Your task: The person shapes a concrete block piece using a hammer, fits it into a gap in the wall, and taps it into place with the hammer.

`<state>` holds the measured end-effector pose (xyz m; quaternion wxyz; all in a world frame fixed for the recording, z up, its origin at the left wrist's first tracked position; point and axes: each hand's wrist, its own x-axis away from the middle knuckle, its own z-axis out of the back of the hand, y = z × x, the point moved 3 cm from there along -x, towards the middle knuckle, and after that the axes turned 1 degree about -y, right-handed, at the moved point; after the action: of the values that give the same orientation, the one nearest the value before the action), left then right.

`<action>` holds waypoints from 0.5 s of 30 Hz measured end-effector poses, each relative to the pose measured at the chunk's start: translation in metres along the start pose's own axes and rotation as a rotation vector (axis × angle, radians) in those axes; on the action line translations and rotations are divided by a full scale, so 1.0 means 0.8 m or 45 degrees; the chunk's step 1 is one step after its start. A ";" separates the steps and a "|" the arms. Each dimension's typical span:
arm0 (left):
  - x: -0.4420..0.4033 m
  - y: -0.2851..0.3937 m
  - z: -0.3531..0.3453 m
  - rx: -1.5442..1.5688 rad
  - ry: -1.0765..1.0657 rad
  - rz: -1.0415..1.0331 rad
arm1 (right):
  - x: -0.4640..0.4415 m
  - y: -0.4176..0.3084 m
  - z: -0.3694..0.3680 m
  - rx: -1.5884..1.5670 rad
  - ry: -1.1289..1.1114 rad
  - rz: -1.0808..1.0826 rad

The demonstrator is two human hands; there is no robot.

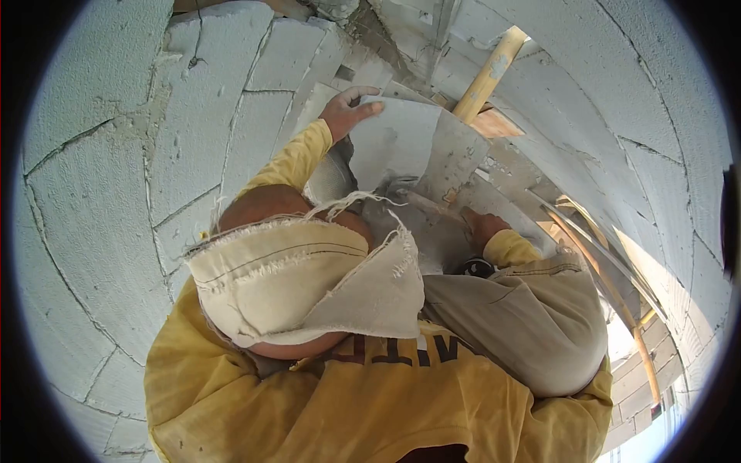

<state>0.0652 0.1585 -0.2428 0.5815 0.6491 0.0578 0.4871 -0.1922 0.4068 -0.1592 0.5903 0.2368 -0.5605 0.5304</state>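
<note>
A pale grey concrete block (pixel 394 139) stands in front of me, between my knees. My left hand (pixel 349 114) grips its upper left corner, with fingers over the edge and the thumb on the face. Lower on the right, my right hand (pixel 484 225) is closed round the end of a long, narrow hand tool (pixel 432 205). The tool points left toward the block's lower part. Its far end is blurred and dusty, so its kind cannot be made out. A darker grey strip (pixel 457 150) runs along the block's right side.
Walls of large grey blocks (pixel 204 92) curve close on the left and right. A yellowish pole (pixel 490 75) slants behind the block. Long timber pieces (pixel 610 282) lean at the right. My bent knees, one in torn pale trousers (pixel 285 278), fill the near middle.
</note>
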 end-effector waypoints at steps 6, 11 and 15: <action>-0.032 0.009 0.016 0.070 -0.006 0.028 | -0.005 0.024 0.003 -0.143 0.266 0.219; -0.024 0.014 0.025 -0.117 -0.003 0.076 | 0.001 0.041 0.006 -0.499 0.399 0.337; -0.006 0.015 0.028 -0.128 -0.022 0.074 | 0.009 0.073 -0.013 -0.547 0.240 0.246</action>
<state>0.0722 0.1360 -0.2322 0.5994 0.6247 0.0094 0.5003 -0.2418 0.4375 -0.1737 0.6233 0.0008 -0.6229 0.4728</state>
